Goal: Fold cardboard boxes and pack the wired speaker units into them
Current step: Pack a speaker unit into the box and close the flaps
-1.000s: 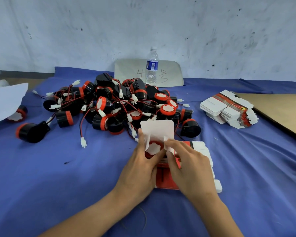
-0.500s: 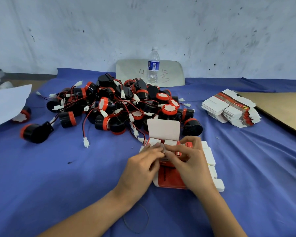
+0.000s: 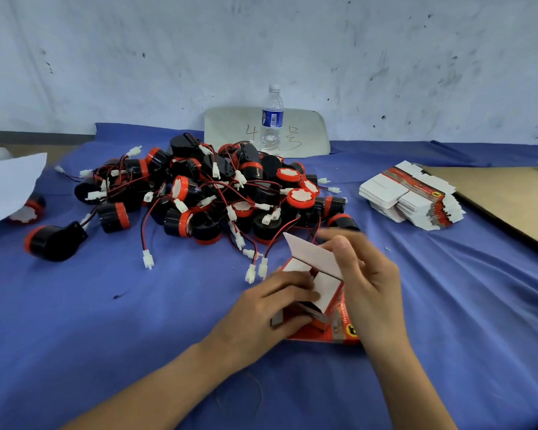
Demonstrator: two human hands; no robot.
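Head view, box [image 3: 326,285], speaker pile [image 3: 218,193] (tangled) beyond, bottle [image 3: 271,119]

Bare blue cloth [image 3: 112,311] lies open left of the half-folded box [image 3: 311,252], and again on its right, up to the stack of flat boxes [image 3: 410,197]. Straight ahead the speaker pile [image 3: 218,193] blocks the way, its wires and white plugs [image 3: 263,268] trailing just beside the box; a lone speaker [image 3: 55,242] sits far left, a bottle [image 3: 272,119] behind the pile.

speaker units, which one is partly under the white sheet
The speaker unit at the far left edge, away from the pile; the white sheet overlaps it, unlike every other unit.
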